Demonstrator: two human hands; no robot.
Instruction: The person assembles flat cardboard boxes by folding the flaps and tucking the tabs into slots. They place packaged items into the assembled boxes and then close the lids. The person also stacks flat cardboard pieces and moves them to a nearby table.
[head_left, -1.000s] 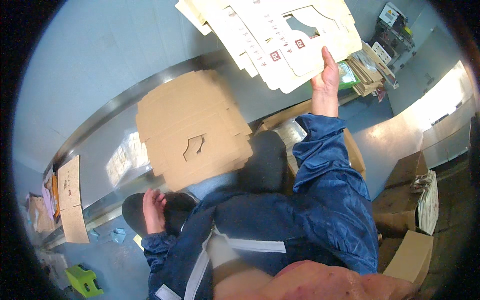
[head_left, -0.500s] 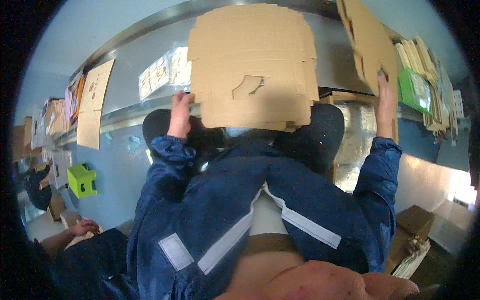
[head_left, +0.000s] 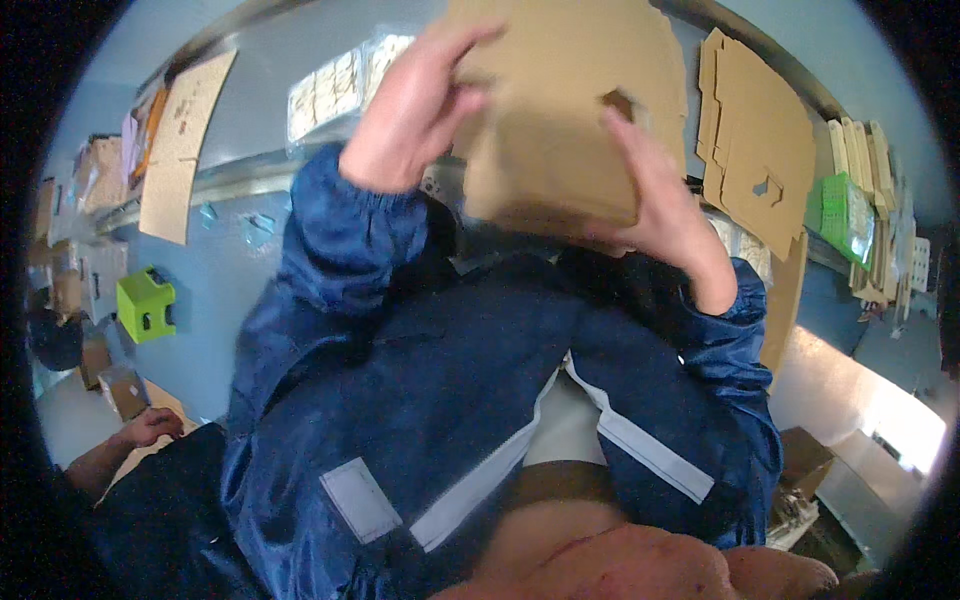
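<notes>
Cardboard sheet [head_left: 565, 85], brown, flat and broad, straight ahead of the torso between both hands, near edge above the lap, far part over the grey metal counter [head_left: 265, 75]. At its left edge, left hand [head_left: 408, 115], thumb and fingers wide apart; contact too blurred to tell. At its near right corner, right hand [head_left: 675, 210], digits spread against the cardboard; firm grip or mere touch impossible to tell. Farther right, brown die-cut cardboard stack [head_left: 745, 130]; to the left, clear plastic-wrapped pack of pale pieces [head_left: 327, 95].
</notes>
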